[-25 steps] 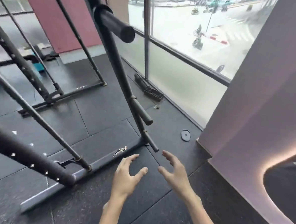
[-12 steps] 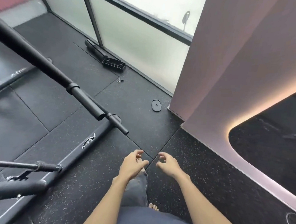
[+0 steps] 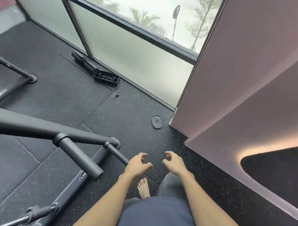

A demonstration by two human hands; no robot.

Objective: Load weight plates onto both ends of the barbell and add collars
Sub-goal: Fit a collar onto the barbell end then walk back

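Note:
My left hand [image 3: 136,166] and my right hand [image 3: 174,162] hang side by side above the black rubber floor, fingers loosely curled, holding nothing. To their left a black rack's thick bare peg [image 3: 80,157] and a thinner peg [image 3: 117,153] stick out toward me; the thin peg's tip ends right beside my left hand. No weight plate, collar or barbell is in view. A small flat black oval piece [image 3: 156,121] lies on the floor ahead, near the wall corner.
The rack's base rail [image 3: 74,183] runs along the floor at lower left. A black tool [image 3: 97,68] and a small clip [image 3: 115,95] lie by the frosted window [image 3: 124,46]. A pink wall [image 3: 242,83] stands to the right. My bare foot [image 3: 143,187] shows below my hands.
The view has swung right and downward, away from the rack. Both hands stayed close together and empty, fingers curling in a little.

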